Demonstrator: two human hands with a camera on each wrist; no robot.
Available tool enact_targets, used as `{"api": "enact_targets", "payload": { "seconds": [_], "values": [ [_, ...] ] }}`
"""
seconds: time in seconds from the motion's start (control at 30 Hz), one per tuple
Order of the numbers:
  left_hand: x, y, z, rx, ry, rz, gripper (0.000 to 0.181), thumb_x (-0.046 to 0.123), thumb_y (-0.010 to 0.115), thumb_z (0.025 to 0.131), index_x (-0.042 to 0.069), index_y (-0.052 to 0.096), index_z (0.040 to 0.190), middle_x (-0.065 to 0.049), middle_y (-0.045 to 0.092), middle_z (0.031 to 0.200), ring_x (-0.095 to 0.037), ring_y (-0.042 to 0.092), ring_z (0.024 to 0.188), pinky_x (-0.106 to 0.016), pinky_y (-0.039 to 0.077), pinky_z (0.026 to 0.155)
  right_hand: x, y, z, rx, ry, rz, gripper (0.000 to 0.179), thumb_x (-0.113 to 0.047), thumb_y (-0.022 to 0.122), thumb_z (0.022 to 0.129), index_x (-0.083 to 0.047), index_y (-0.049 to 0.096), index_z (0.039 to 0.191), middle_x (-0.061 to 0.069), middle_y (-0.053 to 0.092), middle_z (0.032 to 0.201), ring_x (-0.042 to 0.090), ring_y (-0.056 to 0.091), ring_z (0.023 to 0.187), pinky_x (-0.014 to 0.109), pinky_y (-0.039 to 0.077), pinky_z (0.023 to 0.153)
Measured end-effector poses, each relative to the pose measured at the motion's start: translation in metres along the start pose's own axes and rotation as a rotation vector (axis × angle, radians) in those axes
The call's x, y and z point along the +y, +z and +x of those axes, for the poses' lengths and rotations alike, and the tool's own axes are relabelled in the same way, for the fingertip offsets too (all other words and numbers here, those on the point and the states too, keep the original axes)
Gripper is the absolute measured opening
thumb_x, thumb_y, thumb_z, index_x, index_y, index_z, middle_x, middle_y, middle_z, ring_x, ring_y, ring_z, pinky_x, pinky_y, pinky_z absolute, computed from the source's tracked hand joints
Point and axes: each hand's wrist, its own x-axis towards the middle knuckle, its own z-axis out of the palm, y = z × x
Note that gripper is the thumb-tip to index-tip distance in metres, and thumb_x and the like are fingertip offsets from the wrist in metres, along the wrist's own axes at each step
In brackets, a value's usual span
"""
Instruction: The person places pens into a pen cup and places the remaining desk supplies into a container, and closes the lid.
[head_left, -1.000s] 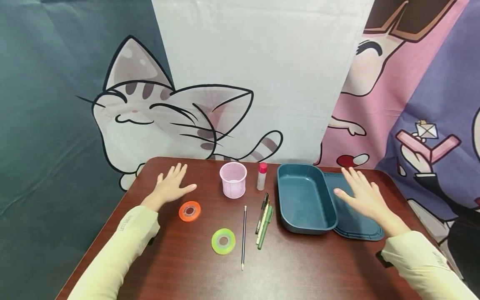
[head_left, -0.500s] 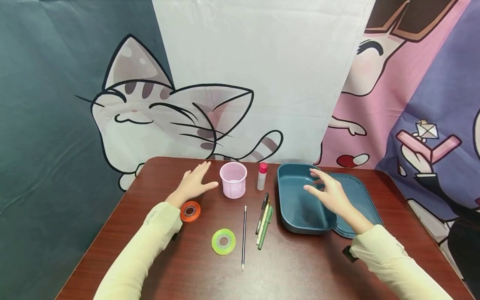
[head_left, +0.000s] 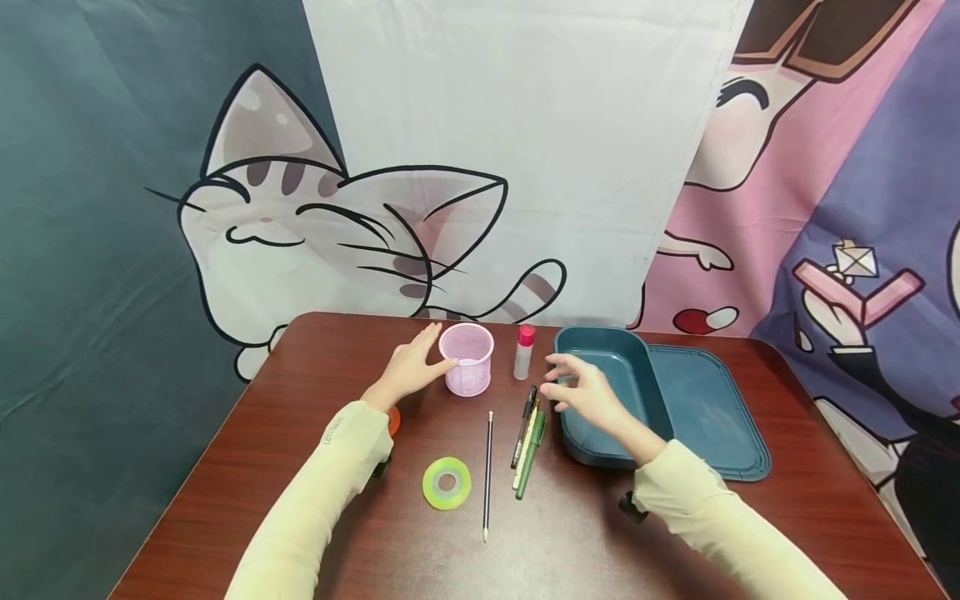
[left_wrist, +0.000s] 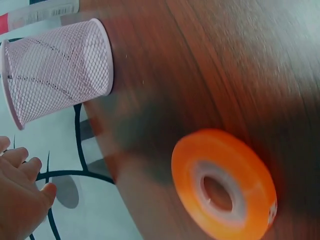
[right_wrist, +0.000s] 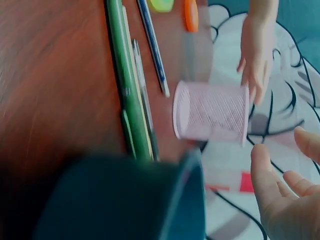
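A pink mesh pen holder (head_left: 467,375) stands upright near the back of the table. My left hand (head_left: 408,367) is at its left side, fingers spread, thumb overlapping the holder in the head view; in the left wrist view the fingers (left_wrist: 22,160) show beside the rim. My right hand (head_left: 588,396) hovers over the left wall of the blue-green box (head_left: 611,375), fingers loosely bent with nothing between them. Just left of it lie a black pen (head_left: 523,429), a pale pen and a green pen (head_left: 531,458), side by side. A glue stick with red cap (head_left: 523,354) stands behind them.
An orange tape roll (left_wrist: 225,185) lies partly hidden under the left wrist. Nearer the front are a yellow-green tape roll (head_left: 447,483) and a dark pencil (head_left: 488,475). The box's flat lid (head_left: 708,408) lies right of it. A printed cloth (head_left: 525,125) hangs behind the table.
Both hands have moved inward: the left rightward to the pen holder, the right leftward from above the lid across the box. The right fingers have bent more. Objects on the table have stayed put.
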Motion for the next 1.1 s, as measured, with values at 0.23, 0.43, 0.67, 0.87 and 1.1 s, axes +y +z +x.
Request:
{"api": "enact_targets", "payload": {
  "seconds": [0.23, 0.43, 0.67, 0.87, 1.1],
  "values": [
    [-0.001, 0.010, 0.005, 0.017, -0.014, -0.045, 0.075, 0.046, 0.052, 0.083, 0.003, 0.027, 0.138, -0.013, 0.028, 0.143, -0.028, 0.027, 0.132, -0.051, 0.023, 0.104, 0.000, 0.039, 0.012, -0.054, 0.068, 0.062, 0.043, -0.007, 0.063, 0.079, 0.004, 0.048, 0.118, 0.020, 0.059, 0.092, 0.021, 0.062, 0.070, 0.036, 0.054, 0.058],
    [-0.001, 0.016, 0.005, 0.026, -0.054, -0.103, 0.075, 0.047, 0.054, 0.082, 0.004, 0.028, 0.138, -0.011, 0.030, 0.143, -0.025, 0.028, 0.131, -0.043, 0.025, 0.106, 0.005, 0.067, 0.022, -0.056, 0.150, 0.082, 0.043, -0.003, 0.064, 0.077, 0.005, 0.049, 0.116, 0.016, 0.060, 0.081, 0.028, 0.063, 0.068, 0.031, 0.053, 0.052],
    [0.000, 0.018, 0.005, 0.027, -0.110, -0.181, 0.076, 0.047, 0.058, 0.079, 0.009, 0.030, 0.138, -0.010, 0.033, 0.142, -0.027, 0.030, 0.130, -0.043, 0.026, 0.105, 0.019, 0.092, 0.031, -0.044, 0.233, 0.038, 0.045, -0.005, 0.068, 0.074, 0.004, 0.050, 0.114, 0.012, 0.059, 0.075, 0.025, 0.063, 0.062, 0.030, 0.052, 0.049],
    [0.000, 0.018, 0.006, 0.031, -0.126, -0.191, 0.076, 0.048, 0.059, 0.078, 0.011, 0.032, 0.138, -0.010, 0.035, 0.140, -0.027, 0.033, 0.129, -0.044, 0.028, 0.104, 0.026, 0.102, 0.036, -0.025, 0.244, -0.017, 0.033, -0.004, 0.068, 0.073, 0.006, 0.052, 0.100, 0.010, 0.056, 0.068, 0.018, 0.060, 0.054, 0.028, 0.050, 0.044],
    [-0.001, 0.017, 0.006, 0.036, -0.126, -0.196, 0.076, 0.046, 0.062, 0.077, 0.010, 0.033, 0.137, -0.011, 0.036, 0.139, -0.029, 0.034, 0.128, -0.044, 0.029, 0.103, 0.031, 0.112, 0.039, -0.020, 0.320, -0.049, 0.025, 0.000, 0.069, 0.069, 0.004, 0.048, 0.083, 0.005, 0.054, 0.061, 0.013, 0.053, 0.042, 0.030, 0.050, 0.043]
  ]
}}
